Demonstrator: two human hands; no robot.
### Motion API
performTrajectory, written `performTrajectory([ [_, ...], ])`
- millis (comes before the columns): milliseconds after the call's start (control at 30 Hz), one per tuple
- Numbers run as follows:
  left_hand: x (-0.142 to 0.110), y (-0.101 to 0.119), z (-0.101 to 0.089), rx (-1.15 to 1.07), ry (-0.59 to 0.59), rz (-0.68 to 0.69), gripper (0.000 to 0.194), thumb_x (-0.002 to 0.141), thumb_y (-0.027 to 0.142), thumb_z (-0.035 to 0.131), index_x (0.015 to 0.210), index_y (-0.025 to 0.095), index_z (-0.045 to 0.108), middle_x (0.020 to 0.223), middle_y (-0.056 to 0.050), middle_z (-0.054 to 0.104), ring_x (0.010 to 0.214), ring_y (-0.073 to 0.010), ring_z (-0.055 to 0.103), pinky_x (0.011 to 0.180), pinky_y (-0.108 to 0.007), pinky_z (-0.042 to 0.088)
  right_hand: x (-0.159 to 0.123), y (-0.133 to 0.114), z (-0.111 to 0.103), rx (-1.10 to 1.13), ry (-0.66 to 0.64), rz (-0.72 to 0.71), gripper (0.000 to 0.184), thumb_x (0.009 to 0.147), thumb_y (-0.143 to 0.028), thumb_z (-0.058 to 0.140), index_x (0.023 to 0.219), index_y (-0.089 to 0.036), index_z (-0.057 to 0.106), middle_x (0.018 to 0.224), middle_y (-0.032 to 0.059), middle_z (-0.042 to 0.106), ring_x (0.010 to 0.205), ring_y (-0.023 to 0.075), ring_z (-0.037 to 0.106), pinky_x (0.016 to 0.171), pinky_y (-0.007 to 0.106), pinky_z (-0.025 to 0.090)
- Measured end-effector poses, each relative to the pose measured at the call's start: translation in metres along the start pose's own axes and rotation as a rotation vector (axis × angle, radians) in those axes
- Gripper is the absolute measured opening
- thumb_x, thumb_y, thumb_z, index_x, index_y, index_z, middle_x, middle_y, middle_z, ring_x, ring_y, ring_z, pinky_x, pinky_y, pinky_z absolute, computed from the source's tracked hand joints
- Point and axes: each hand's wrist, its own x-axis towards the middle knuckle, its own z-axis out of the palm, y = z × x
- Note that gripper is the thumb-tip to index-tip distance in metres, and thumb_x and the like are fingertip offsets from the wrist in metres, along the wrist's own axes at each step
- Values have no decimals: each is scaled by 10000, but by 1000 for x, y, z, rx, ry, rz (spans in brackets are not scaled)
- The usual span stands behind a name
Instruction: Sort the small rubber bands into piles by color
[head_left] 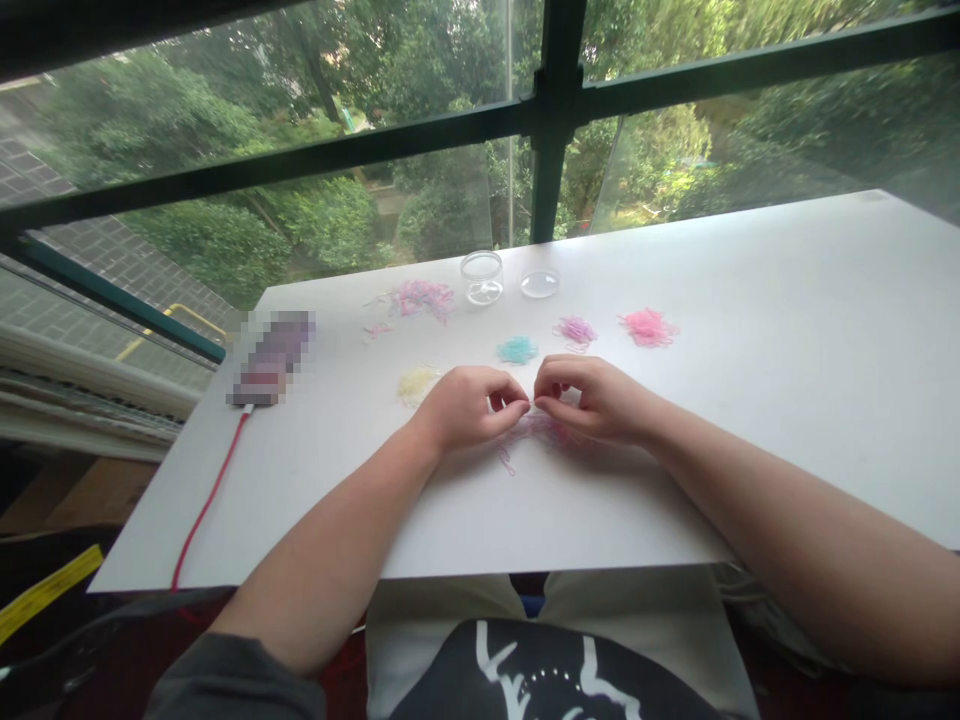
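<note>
My left hand [478, 408] and my right hand [590, 397] meet over the table, thumb and forefinger of each pinched together. Between the fingertips is a thin, pale elastic band [532, 404], mostly hidden. Right below them lies a mixed heap of pink and purple elastic bands [536, 430], with a loose loop [508, 462] at its near left. Sorted by colour, small piles surround my hands: yellow bands [415, 384] to the left, turquoise bands [517, 349] just beyond, purple bands [576, 332] behind my right hand, and pink bands [649, 327] farther right.
On the white table [787, 400], a looser pink-purple pile [420, 298] lies at the back left. Beside it stand a clear round jar [481, 280] and its clear lid [540, 284]. A blurred-out phone-like device [271, 358] with a red cable [210, 495] is at the left edge.
</note>
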Motion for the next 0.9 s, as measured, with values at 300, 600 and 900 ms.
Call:
performTrajectory([
  [300,-1,-1,-1,3,-15,-25,93,747,200,583,732,170,669,684,5,667,613,-100,567,602,-220,425,0,0,-1,-1,-3,1,71,747,-115,527,717,-171,560,705,14,565,642,118,508,618,242,410],
  [600,-1,0,-3,24,4,-26,89,748,189,571,721,165,652,686,2,672,618,-106,585,605,-225,433,0,1,-2,-11,6,-1,79,738,-111,523,730,-173,570,710,23,578,645,127,520,623,249,417],
  [900,-2,-2,-3,11,0,-15,81,751,181,570,733,162,647,696,2,670,633,-105,591,623,-223,445,0,2,-1,-7,20,0,64,737,-112,540,729,-169,568,725,21,571,663,123,521,639,246,427],
])
